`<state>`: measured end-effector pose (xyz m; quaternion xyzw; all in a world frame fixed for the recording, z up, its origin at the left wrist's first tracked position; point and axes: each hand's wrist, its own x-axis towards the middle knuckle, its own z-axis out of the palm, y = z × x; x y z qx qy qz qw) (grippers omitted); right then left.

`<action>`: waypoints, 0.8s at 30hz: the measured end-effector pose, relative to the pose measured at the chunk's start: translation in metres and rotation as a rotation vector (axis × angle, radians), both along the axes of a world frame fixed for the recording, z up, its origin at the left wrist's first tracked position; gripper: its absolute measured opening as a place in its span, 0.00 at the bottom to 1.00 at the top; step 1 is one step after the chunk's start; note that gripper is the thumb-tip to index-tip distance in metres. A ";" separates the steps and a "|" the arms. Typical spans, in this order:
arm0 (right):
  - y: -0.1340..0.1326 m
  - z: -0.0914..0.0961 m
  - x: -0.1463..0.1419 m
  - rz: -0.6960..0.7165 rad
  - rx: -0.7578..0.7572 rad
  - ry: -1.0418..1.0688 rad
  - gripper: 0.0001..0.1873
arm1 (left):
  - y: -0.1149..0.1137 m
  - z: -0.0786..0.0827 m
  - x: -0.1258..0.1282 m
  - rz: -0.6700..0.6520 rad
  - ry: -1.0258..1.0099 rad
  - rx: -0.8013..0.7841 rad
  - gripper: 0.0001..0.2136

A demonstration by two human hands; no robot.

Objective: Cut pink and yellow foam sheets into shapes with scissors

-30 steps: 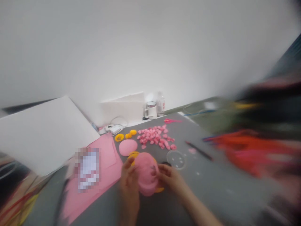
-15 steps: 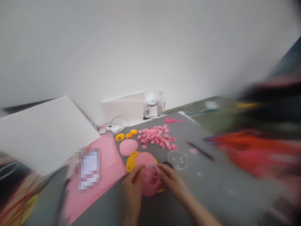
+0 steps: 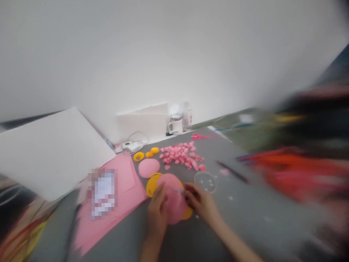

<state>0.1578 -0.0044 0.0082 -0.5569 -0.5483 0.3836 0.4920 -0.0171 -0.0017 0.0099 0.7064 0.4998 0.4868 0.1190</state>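
Observation:
Pink round pieces (image 3: 173,207) lie one over another in front of me, with yellow discs (image 3: 154,185) showing from beneath. My left hand (image 3: 157,207) is at their left edge, its fingers closed on the upper pink piece. On the right side my right hand (image 3: 200,202) is closed in a pinch. A small greyish bit shows by its fingertips, too blurred to name. Another pink disc (image 3: 149,168) rests just beyond. Behind these spreads a heap of small pink pieces (image 3: 178,154). A clear round lid or dish (image 3: 205,181) is right of my right hand.
Pink sheets (image 3: 125,196) and a white board (image 3: 54,154) are on the left. Pink scissors (image 3: 200,137), a dark pencil-like stick (image 3: 233,171) and small yellow pieces (image 3: 155,150) lie on the grey table. A mug (image 3: 176,124) and a bottle (image 3: 187,115) stand by the wall.
The upper pink piece looked crumpled between my hands and now looks flatter. My left fingers have come onto its left edge. My right hand has shifted slightly right.

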 end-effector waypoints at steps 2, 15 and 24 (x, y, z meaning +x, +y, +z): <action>-0.005 0.000 0.005 0.023 -0.018 0.037 0.16 | 0.000 -0.003 0.000 -0.009 0.054 0.084 0.16; -0.009 -0.014 0.017 0.000 0.245 -0.723 0.11 | 0.003 -0.004 0.007 0.096 0.426 0.302 0.15; 0.002 0.008 0.003 0.062 0.036 -1.178 0.15 | 0.002 -0.023 0.006 0.082 0.390 0.124 0.16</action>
